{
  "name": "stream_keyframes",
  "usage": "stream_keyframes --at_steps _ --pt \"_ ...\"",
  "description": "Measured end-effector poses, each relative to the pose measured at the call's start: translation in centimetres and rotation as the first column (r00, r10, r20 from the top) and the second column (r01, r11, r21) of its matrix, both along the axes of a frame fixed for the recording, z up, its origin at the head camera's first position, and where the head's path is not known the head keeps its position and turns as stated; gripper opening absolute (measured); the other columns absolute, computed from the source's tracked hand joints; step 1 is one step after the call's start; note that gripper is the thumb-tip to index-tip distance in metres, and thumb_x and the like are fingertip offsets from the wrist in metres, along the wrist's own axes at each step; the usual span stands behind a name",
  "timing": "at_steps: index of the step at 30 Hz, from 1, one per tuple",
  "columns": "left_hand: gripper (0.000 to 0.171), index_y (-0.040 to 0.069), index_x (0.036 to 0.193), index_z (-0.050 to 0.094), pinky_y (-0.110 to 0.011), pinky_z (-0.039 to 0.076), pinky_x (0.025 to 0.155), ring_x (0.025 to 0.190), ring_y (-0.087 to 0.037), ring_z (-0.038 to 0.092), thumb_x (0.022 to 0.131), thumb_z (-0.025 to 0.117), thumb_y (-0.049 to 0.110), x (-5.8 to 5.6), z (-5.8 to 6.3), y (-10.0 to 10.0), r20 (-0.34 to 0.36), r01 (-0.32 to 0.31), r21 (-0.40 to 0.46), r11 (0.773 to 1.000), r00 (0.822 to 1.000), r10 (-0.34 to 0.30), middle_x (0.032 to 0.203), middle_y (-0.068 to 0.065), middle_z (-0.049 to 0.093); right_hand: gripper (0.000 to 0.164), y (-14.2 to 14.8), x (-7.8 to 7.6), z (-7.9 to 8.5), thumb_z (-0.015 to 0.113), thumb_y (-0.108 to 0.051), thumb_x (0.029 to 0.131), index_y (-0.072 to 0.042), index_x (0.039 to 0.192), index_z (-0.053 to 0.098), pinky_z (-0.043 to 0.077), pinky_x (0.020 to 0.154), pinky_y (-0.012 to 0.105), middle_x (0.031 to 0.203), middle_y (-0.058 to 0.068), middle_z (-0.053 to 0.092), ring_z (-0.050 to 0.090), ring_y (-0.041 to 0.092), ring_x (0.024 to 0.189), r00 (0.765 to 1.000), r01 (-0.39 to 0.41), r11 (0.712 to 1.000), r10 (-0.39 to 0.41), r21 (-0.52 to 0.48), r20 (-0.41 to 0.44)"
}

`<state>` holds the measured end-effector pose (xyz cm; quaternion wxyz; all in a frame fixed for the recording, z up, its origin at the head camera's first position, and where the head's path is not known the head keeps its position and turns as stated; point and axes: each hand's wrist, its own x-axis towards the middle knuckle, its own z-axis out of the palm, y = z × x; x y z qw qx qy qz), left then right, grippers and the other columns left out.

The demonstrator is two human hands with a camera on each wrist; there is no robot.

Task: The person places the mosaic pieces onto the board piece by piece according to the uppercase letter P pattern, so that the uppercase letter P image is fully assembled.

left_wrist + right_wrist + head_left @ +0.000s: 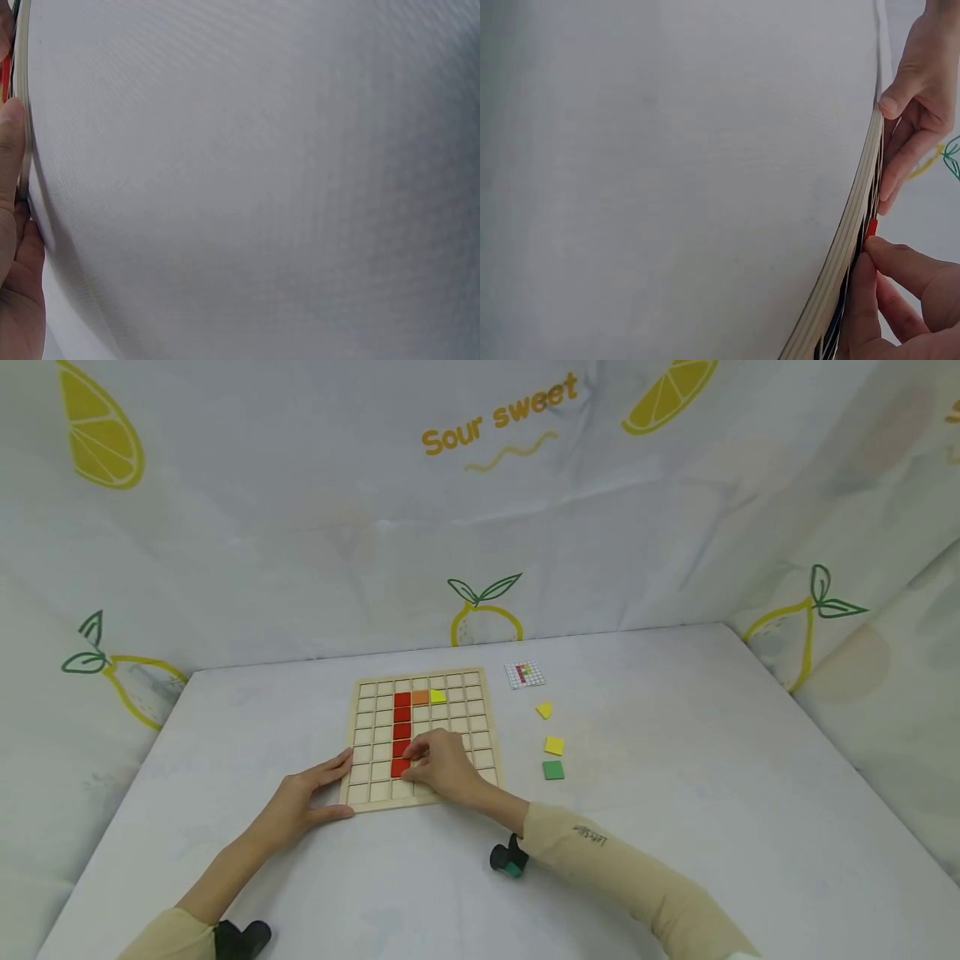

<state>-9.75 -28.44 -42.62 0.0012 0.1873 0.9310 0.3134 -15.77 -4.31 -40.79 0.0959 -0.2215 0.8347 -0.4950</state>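
Note:
A light wooden grid board (381,791) lies flat on the white table. Down one of its columns runs a line of several red square tiles (402,714), with an orange tile (420,697) and a yellow tile with a curved side (437,697) beside the top one. My right hand (446,766) reaches over the board and pinches the lowest red tile (871,227) between thumb and fingers, down at the grid. At the board's near left corner my left hand (300,793) rests, thumb by the front edge and extended fingers along the left side.
Right of the board lie a yellow rounded piece (544,710), a yellow square tile (554,745) and a green square tile (553,770). A small printed pattern card (525,674) sits behind them. A white lemon-print cloth (337,577) hangs around the table's back and sides.

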Motion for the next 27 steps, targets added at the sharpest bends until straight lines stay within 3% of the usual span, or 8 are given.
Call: stream_keyframes --at_steps 12,18,27 --pt "0.075 -0.008 0.134 0.049 -0.05 0.039 0.101 0.13 -0.04 0.042 0.072 0.082 0.019 0.0 0.2 0.2 0.01 -0.004 -0.004 1.0 1.0 0.004 0.145 -0.018 0.042 0.017 2.1 -0.3 0.4 0.076 0.005 0.078 0.007 0.094 0.07 0.053 0.065 0.017 0.094 0.015 0.07 0.064 0.017 0.073 0.999 -0.001 0.999 0.003 -0.044 0.04" --pt "0.076 -0.009 0.134 0.049 -0.05 0.04 0.101 0.129 -0.04 0.043 0.071 0.083 0.017 0.0 0.3 0.3 0.009 -0.003 -0.006 1.0 1.0 0.003 0.144 -0.019 0.043 0.019 6.3 -0.5 1.2 0.076 0.0 0.08 0.003 0.098 0.072 0.055 0.067 0.021 0.098 0.013 0.071 0.065 0.015 0.074 0.991 0.095 0.995 -0.092 -0.024 0.093" --pt "0.075 -0.008 0.133 0.05 -0.051 0.04 0.101 0.129 -0.04 0.043 0.071 0.083 0.017 0.0 0.1 0.3 -0.004 -0.012 -0.016 1.0 1.0 0.012 0.144 -0.018 0.044 0.025 13.7 -0.8 2.5 0.074 -0.003 0.083 0.001 0.107 0.07 0.055 0.071 0.023 0.11 0.013 0.068 0.065 0.021 0.086 0.962 0.236 0.97 -0.241 0.055 0.132"
